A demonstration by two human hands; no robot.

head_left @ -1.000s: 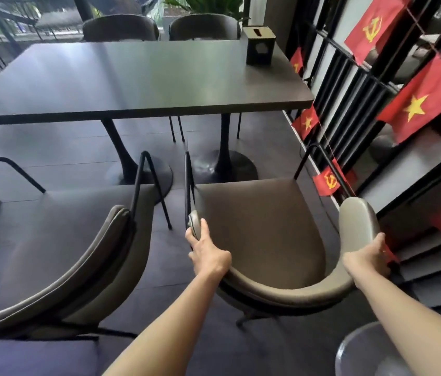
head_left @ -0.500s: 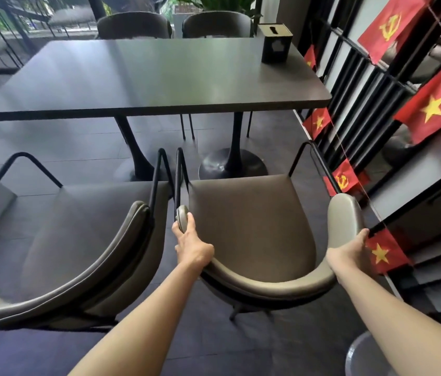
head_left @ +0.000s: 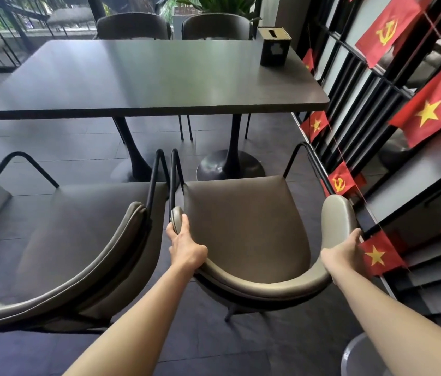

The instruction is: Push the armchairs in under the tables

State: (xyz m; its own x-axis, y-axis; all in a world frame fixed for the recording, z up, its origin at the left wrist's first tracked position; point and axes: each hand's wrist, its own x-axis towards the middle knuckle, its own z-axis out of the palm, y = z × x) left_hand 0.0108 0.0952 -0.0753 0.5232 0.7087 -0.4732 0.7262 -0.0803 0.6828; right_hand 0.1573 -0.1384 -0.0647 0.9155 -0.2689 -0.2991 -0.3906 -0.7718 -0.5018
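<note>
Short of the table's (head_left: 143, 77) near edge, at its right end: armchair (head_left: 243, 229) with smooth grey-brown padded seat, curved wraparound back, thin black metal arm loops. Left hand (head_left: 184, 246) clasped on the back's left tip, right hand (head_left: 345, 251) gripping its right flank, both equally near, seat front aimed straight ahead at the dark pedestal foot (head_left: 229, 165). Just beside on the left, a second armchair (head_left: 65, 240), arm loops nearly touching, also not yet under the matte dark top.

Under both hands, the grey-brown curved armchair (head_left: 243, 229) is showing smooth, faintly glossy leather-like upholstery on thin matt black metal tubing; ahead, the dark rectangular table (head_left: 159, 77) is gleaming satin-smooth.
</note>
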